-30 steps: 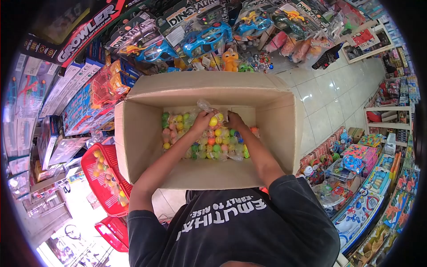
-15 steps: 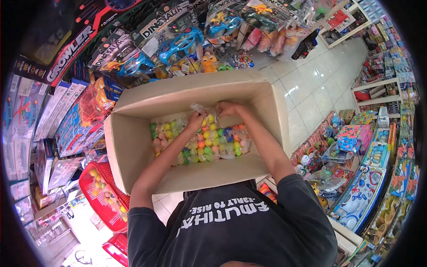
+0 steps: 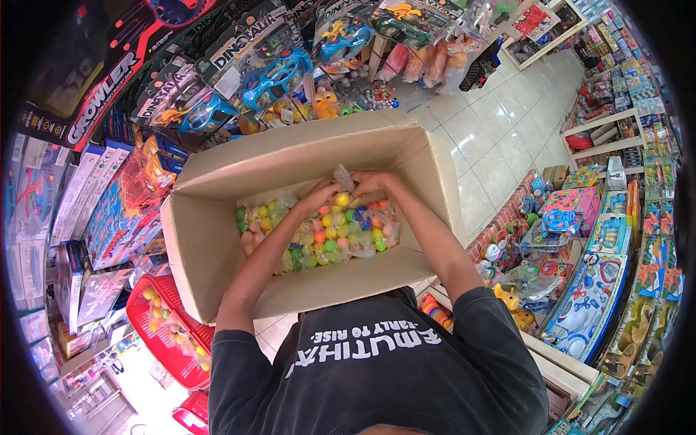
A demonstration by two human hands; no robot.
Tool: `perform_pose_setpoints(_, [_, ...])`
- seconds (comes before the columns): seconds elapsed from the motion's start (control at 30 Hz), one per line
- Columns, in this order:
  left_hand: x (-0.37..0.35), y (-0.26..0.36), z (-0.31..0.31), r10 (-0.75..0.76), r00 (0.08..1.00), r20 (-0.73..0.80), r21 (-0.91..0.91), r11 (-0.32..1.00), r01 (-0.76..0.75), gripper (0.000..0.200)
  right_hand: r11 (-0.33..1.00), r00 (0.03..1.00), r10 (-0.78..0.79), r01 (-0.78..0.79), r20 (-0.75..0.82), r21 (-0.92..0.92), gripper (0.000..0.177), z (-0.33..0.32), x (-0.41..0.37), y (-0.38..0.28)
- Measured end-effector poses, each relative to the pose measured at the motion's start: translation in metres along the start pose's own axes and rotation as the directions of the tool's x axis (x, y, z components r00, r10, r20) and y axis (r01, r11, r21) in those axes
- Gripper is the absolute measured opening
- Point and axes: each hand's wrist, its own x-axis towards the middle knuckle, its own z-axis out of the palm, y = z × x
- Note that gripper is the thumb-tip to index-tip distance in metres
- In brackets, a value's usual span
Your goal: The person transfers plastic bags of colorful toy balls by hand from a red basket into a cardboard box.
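Observation:
An open cardboard box point(image 3: 210, 275) stands before me, its floor covered with colourful small balls point(image 3: 330, 246) in clear plastic bags. Over the balls, near the far wall of the box, my left hand point(image 3: 324, 193) has its fingers closed on a clear plastic bag point(image 3: 344, 177), whose top sticks up between my hands. My right hand point(image 3: 370, 183) is beside it, fingers pinched on the same bag. A yellow ball lies just under my fingertips. Parts of the fingers are hidden behind the hands.
Left of the box is a red basket point(image 3: 170, 366) with more bagged balls. Packaged toys point(image 3: 272, 80) hang beyond the box, and boxed toys point(image 3: 123, 232) are stacked at the left. Tiled floor point(image 3: 475, 156) and a toy display point(image 3: 591, 290) lie to the right.
My hands have come closer together, and the plastic now stands up between them. The box appears slightly further left and turned in the view.

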Motion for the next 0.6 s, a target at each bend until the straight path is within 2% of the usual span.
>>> perform_pose_setpoints(0.03, [0.013, -0.013, -0.008, -0.002, 1.000, 0.003, 0.001, 1.000, 0.002, 0.037, 0.999, 0.999, 0.041, -0.041, -0.014, -0.014, 0.041, -0.003, -0.002, 0.006])
perform_pose_setpoints(0.07, [0.035, -0.039, -0.024, 0.129, 0.990, -0.055, 0.116, 0.986, -0.122, 0.038, 0.999, 0.999, 0.042, -0.043, -0.015, -0.011, 0.041, -0.004, 0.000, 0.015])
perform_pose_setpoints(0.1, [0.048, -0.056, -0.035, 0.262, 0.960, -0.098, 0.236, 0.943, -0.233, 0.040, 0.989, 0.990, 0.144, -0.144, 0.003, 0.012, 0.040, -0.004, 0.005, 0.026])
perform_pose_setpoints(0.13, [0.051, -0.059, -0.037, 0.259, 0.961, -0.097, 0.236, 0.944, -0.230, 0.040, 0.969, 0.970, 0.244, -0.245, 0.024, 0.034, 0.038, -0.004, 0.007, 0.030])
perform_pose_setpoints(0.17, [0.053, -0.063, -0.039, 0.305, 0.945, -0.117, 0.401, 0.885, -0.236, 0.042, 0.969, 0.970, 0.243, -0.244, 0.027, 0.036, 0.038, -0.002, 0.008, 0.034])
perform_pose_setpoints(0.2, [0.051, -0.061, -0.039, 0.353, 0.927, -0.127, 0.555, 0.800, -0.229, 0.044, 0.948, 0.947, 0.317, -0.314, -0.048, 0.047, 0.036, 0.000, 0.006, 0.033])
perform_pose_setpoints(0.23, [0.049, -0.060, -0.036, 0.351, 0.928, -0.128, 0.556, 0.800, -0.226, 0.044, 0.922, 0.914, 0.387, -0.382, -0.123, 0.064, 0.033, 0.001, 0.005, 0.032])
perform_pose_setpoints(0.3, [0.045, -0.062, -0.024, 0.414, 0.895, -0.167, 0.889, 0.456, -0.045, 0.049, 0.915, 0.897, 0.404, -0.398, -0.180, 0.070, 0.033, 0.003, 0.005, 0.031])
perform_pose_setpoints(0.33, [0.045, -0.064, -0.018, 0.408, 0.897, -0.171, 0.888, 0.459, -0.039, 0.049, 0.906, 0.876, 0.422, -0.416, -0.234, 0.077, 0.032, 0.005, 0.007, 0.031])
perform_pose_setpoints(0.37, [0.045, -0.066, -0.013, 0.450, 0.886, -0.110, 0.930, 0.361, -0.068, 0.050, 0.906, 0.878, 0.422, -0.416, -0.225, 0.079, 0.032, 0.008, 0.013, 0.036])
perform_pose_setpoints(0.4, [0.046, -0.069, -0.010, 0.486, 0.873, -0.044, 0.961, 0.259, -0.095, 0.051, 0.923, 0.879, 0.384, -0.373, -0.284, 0.095, 0.032, 0.013, 0.025, 0.050])
perform_pose_setpoints(0.43, [0.044, -0.068, -0.006, 0.480, 0.876, -0.048, 0.961, 0.261, -0.090, 0.051, 0.938, 0.874, 0.345, -0.328, -0.343, 0.108, 0.033, 0.015, 0.031, 0.055])
perform_pose_setpoints(0.47, [0.041, -0.068, -0.003, 0.471, 0.881, 0.052, 0.972, 0.179, -0.153, 0.048, 0.938, 0.877, 0.346, -0.328, -0.334, 0.111, 0.033, 0.017, 0.036, 0.061])
perform_pose_setpoints(0.5, [0.041, -0.070, -0.002, 0.453, 0.879, 0.151, 0.971, 0.098, -0.218, 0.046, 0.964, 0.894, 0.263, -0.258, -0.362, 0.063, 0.033, 0.021, 0.039, 0.062])
perform_pose_setpoints(0.53, [0.041, -0.072, -0.003, 0.445, 0.883, 0.147, 0.971, 0.104, -0.214, 0.046, 0.982, 0.905, 0.177, -0.187, -0.386, 0.014, 0.033, 0.024, 0.041, 0.063])
perform_pose_setpoints(0.6, [0.041, -0.074, -0.009, 0.343, 0.919, 0.197, 0.979, -0.011, -0.205, 0.036, 0.978, 0.903, 0.203, -0.204, -0.379, 0.039, 0.033, 0.031, 0.050, 0.060])
